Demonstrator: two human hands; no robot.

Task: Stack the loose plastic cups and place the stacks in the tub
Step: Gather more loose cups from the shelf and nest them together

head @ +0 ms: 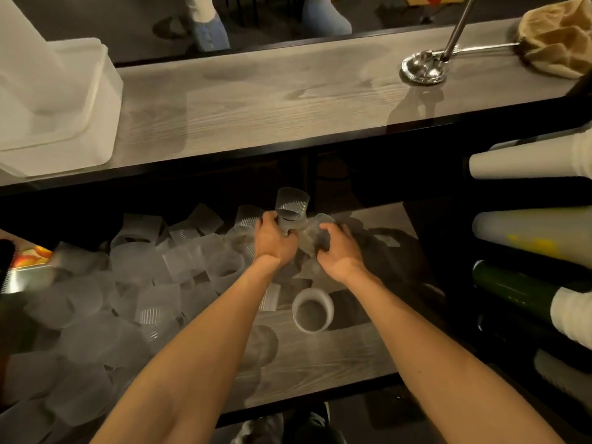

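Several loose translucent plastic cups (150, 270) lie jumbled on the lower wooden shelf (336, 357), mostly at the left and middle. My left hand (275, 241) grips a short stack of ribbed clear cups (292, 206) that points up and away. Just to its right, my right hand (336, 251) curls round a single clear cup (322, 233) lying on the pile. One cup (312, 310) rests on its side apart from the heap, between my forearms. The frosted plastic tub (80, 100) stands on the upper counter at the far left.
On the upper counter (272, 100) a metal ladle (423, 67) and a crumpled brown paper bag (557, 36) sit at the right. White cup stacks (528, 161) and rolls (519, 290) fill the rack at the right. A printed box (30, 261) lies at the left edge.
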